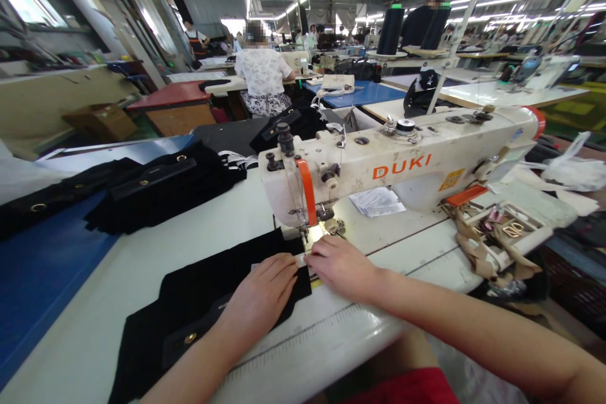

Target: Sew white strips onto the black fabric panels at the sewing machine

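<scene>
A black fabric piece (199,303) with brass eyelets lies on the white sewing table (142,265), its far end under the needle of a cream DUKI sewing machine (402,164). My left hand (262,293) rests flat on the fabric, fingers stretched toward the presser foot. My right hand (343,265) lies just right of the needle, fingers together, pressing a small white label (301,259) and the fabric edge against the machine bed.
A pile of black garments (161,186) sits at the back left on a blue surface (42,265). A tray of metal buckles and tan straps (497,230) is at the right. A seated person (262,79) works at a farther table.
</scene>
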A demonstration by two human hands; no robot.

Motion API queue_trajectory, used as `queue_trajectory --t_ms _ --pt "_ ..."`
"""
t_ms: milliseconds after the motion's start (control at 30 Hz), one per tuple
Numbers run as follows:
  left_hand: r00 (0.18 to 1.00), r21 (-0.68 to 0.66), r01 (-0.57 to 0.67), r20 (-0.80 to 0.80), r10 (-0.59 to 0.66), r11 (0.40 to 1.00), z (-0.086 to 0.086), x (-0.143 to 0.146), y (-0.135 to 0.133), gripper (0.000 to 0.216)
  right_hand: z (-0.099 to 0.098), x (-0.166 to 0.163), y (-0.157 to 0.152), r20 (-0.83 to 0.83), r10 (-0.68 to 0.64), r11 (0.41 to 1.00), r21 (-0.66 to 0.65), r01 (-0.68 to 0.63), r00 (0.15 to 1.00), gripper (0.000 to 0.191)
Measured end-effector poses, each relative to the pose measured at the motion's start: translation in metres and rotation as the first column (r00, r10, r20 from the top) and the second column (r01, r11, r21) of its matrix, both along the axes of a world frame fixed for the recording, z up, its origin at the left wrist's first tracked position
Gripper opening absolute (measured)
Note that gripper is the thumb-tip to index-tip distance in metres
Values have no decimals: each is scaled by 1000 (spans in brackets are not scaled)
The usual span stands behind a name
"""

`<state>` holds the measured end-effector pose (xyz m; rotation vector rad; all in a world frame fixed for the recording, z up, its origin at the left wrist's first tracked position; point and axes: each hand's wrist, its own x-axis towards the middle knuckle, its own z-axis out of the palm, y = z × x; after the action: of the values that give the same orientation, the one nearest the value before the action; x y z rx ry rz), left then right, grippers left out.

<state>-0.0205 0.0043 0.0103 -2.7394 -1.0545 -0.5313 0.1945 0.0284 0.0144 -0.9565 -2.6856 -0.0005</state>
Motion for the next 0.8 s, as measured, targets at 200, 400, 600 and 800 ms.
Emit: queue_trajectory --t_ms 200,400,600,800 --pt "995 -157 -97 -7 97 983 -3 2 -3 39 -5 2 8 4 27 998 49 -27 1000 14" --pt "992 -170 -126 -4 127 977 -6 11 18 40 -1 6 24 36 11 999 51 -13 999 14" --pt "995 -163 -96 6 98 982 -8 12 26 44 1 6 27 30 -8 999 39 7 1000 15" --pt "996 -192 -86 21 92 978 -8 11 29 43 0 6 28 29 -25 998 60 23 999 15"
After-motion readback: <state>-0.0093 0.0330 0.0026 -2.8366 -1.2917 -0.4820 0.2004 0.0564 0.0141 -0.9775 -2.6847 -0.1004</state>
